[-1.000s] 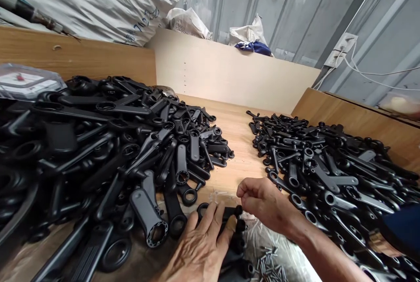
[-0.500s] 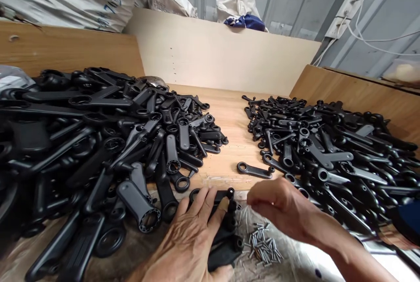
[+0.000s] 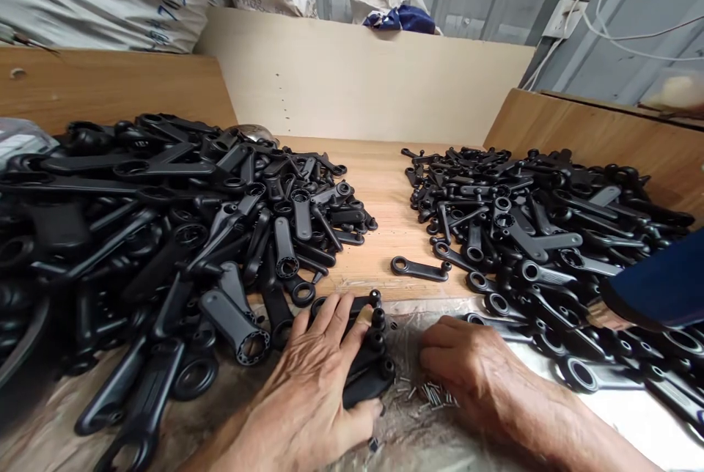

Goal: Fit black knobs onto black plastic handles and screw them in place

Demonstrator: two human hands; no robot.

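My left hand [image 3: 324,377] lies over a row of black plastic crank handles [image 3: 367,377], fingers across their tops and thumb at the near end, holding them together. Their knob ends point right, each with a small hole on top. To the right, my right hand [image 3: 473,362] is lowered over a small heap of thin metal pins [image 3: 437,395], partly covering it. Its fingers curl downward and the fingertips are hidden, so anything in them cannot be made out. One loose crank handle [image 3: 421,268] lies on the wood beyond my hands.
A big pile of black crank handles [image 3: 165,193] fills the left side; another pile [image 3: 528,215] spreads at right. A co-worker's hand [image 3: 602,314] in a blue sleeve [image 3: 660,285] reaches into the right pile. Wooden boards [image 3: 374,83] border the table. Plastic sheeting [image 3: 407,443] covers its front.
My right hand has come down and nearer to me, onto the pins. The co-worker's sleeved arm reaches further in from the right. My left hand keeps its hold on the row.
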